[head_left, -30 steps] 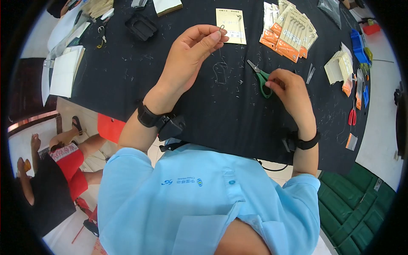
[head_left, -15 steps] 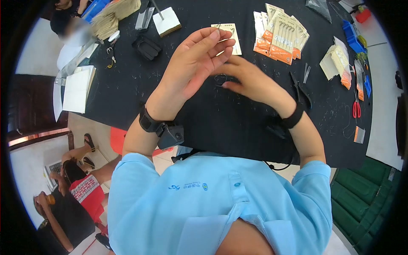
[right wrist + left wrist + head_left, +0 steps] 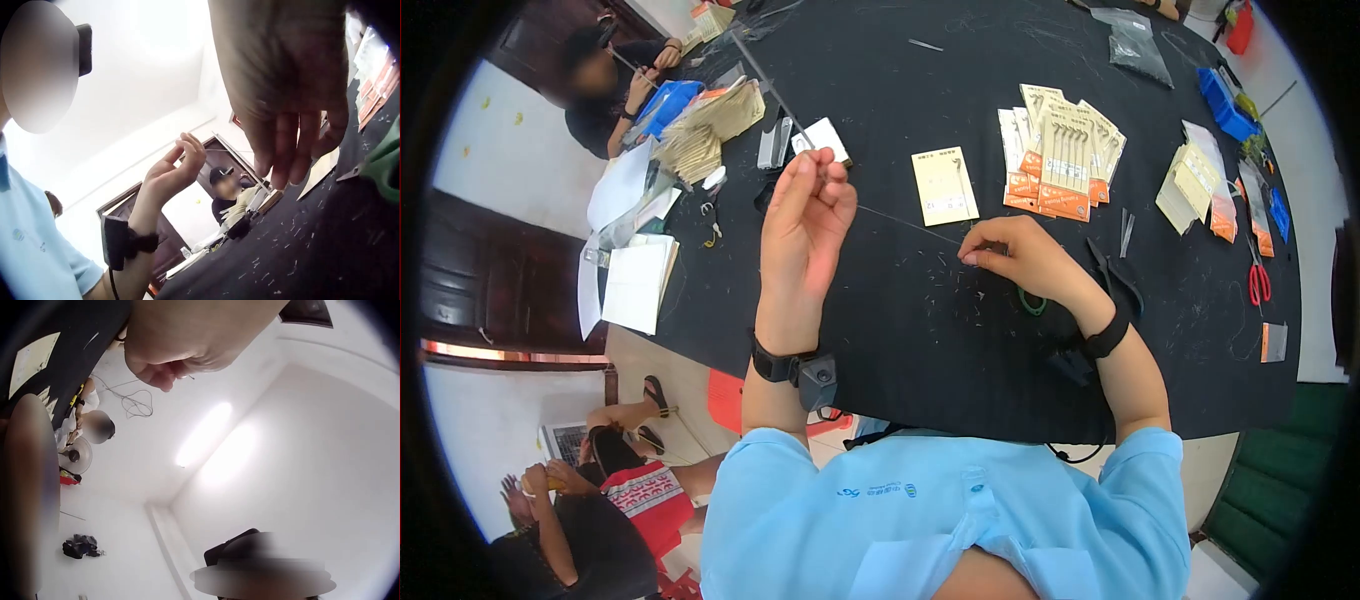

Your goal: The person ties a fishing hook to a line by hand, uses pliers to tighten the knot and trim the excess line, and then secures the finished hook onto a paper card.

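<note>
In the head view my left hand (image 3: 805, 215) is raised at the left of the cards, thumb and forefinger pinched together on a small fishing hook, mostly hidden by the fingertips. A thin fishing line (image 3: 905, 222) runs taut from there to my right hand (image 3: 1025, 255), whose thumb and fingertips pinch it low over the black cloth. Between the hands lies a cream card (image 3: 940, 200) with one hook on it. Green-handled scissors (image 3: 1031, 303) rest partly hidden under the right hand. Behind my left fingertips, a slim metal rod (image 3: 768, 85) rises from a white block (image 3: 832, 142).
Orange-and-cream hook packets (image 3: 1065, 150) lie fanned beyond my right hand, with dark pliers (image 3: 1112, 275) to its right. Red scissors (image 3: 1258, 283) and a blue tray (image 3: 1226, 105) are farther right. Paper stacks (image 3: 638, 285) sit at left. Another person (image 3: 600, 90) sits across the table.
My left hand has moved left and turned palm up toward the rod. The right hand took up the line near the left and drew away to the right, stretching it between them.
</note>
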Tool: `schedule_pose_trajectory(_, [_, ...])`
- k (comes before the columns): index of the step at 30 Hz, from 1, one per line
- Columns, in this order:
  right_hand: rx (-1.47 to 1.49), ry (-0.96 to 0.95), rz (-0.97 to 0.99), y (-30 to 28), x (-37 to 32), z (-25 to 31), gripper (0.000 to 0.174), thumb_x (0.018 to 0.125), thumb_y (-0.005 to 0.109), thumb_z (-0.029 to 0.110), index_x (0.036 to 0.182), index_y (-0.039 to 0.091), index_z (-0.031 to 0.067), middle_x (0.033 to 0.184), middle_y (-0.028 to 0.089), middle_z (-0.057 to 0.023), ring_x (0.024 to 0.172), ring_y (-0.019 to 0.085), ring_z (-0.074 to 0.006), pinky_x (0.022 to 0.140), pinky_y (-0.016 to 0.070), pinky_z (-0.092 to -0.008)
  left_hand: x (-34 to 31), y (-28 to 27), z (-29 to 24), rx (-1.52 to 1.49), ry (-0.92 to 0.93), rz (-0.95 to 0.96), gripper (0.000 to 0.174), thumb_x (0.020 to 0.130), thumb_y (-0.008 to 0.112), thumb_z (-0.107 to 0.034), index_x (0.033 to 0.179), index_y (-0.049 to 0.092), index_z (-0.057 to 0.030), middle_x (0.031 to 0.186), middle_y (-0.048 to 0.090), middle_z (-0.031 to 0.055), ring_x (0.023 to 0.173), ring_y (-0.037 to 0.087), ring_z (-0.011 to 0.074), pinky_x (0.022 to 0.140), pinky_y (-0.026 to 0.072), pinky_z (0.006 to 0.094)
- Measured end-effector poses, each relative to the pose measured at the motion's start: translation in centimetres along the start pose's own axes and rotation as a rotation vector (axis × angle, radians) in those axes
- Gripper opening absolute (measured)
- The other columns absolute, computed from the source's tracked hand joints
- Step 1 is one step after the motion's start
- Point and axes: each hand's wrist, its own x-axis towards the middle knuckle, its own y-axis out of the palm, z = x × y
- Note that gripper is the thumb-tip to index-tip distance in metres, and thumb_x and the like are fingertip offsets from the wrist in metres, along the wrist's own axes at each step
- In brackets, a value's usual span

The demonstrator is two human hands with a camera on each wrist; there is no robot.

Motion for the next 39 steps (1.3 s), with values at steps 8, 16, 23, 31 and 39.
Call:
schedule_pose_trajectory(8, [0.022, 0.060, -0.139, -1.6, -0.8, -1.7, 0.011, 0.085, 0.062, 0.009, 0.092, 0.065, 0.0006, 0.083, 0.066, -0.0102, 0.078, 0.064, -0.0191, 0.072, 0.0489, -0.0297, 0.2, -1.4, 0.8, -0.004, 0.059, -0.061, 0.016, 0.095, 0.053, -0.011, 0.102, 0.055, 0.0026, 0.102, 0.056, 0.0098, 0.087, 0.053, 0.0131, 0.072, 0.0466, 0.0235])
schedule_pose_trajectory(16, [-0.033, 0.113, -0.245, -3.5, -1.0, -2.7, 0.010, 0.084, 0.062, 0.007, 0.090, 0.064, -0.0011, 0.084, 0.065, -0.0111, 0.081, 0.065, -0.0203, 0.075, 0.0501, -0.0300, 0.3, -1.9, 1.5, 0.095, 0.143, -0.070, 0.015, 0.095, 0.053, -0.012, 0.103, 0.055, 0.0005, 0.102, 0.057, 0.0096, 0.085, 0.053, 0.0131, 0.074, 0.0458, 0.0256])
schedule_pose_trajectory(23, [0.018, 0.097, -0.320, -3.5, -0.7, -4.6, 0.006, 0.084, 0.061, 0.002, 0.090, 0.062, -0.0005, 0.090, 0.062, -0.0101, 0.082, 0.063, -0.0188, 0.075, 0.0501, -0.0292, -0.1, -2.9, 2.4, 0.089, 0.068, -0.112, 0.015, 0.095, 0.054, -0.012, 0.102, 0.056, 0.0012, 0.099, 0.057, 0.0089, 0.085, 0.053, 0.0125, 0.075, 0.0458, 0.0255])
schedule_pose_trajectory(31, [-0.070, 0.145, -0.306, -4.4, -1.0, -5.8, 0.010, 0.088, 0.054, 0.000, 0.094, 0.063, 0.0003, 0.088, 0.058, -0.0067, 0.077, 0.057, -0.0132, 0.069, 0.0473, -0.0263, -0.3, -2.5, 3.6, 0.167, -0.022, -0.189, 0.017, 0.092, 0.058, -0.010, 0.102, 0.059, 0.0030, 0.102, 0.058, 0.0101, 0.088, 0.054, 0.0131, 0.071, 0.0469, 0.0251])
schedule_pose_trajectory(39, [-0.032, 0.078, -0.450, -7.5, -2.0, -5.8, 0.015, 0.089, 0.057, 0.004, 0.101, 0.065, 0.0034, 0.091, 0.063, -0.0060, 0.084, 0.060, -0.0131, 0.078, 0.0487, -0.0252, -0.5, -2.9, 5.1, 0.178, -0.126, -0.154, 0.019, 0.091, 0.059, -0.010, 0.104, 0.059, 0.0047, 0.100, 0.057, 0.0099, 0.085, 0.050, 0.0116, 0.068, 0.0447, 0.0232])
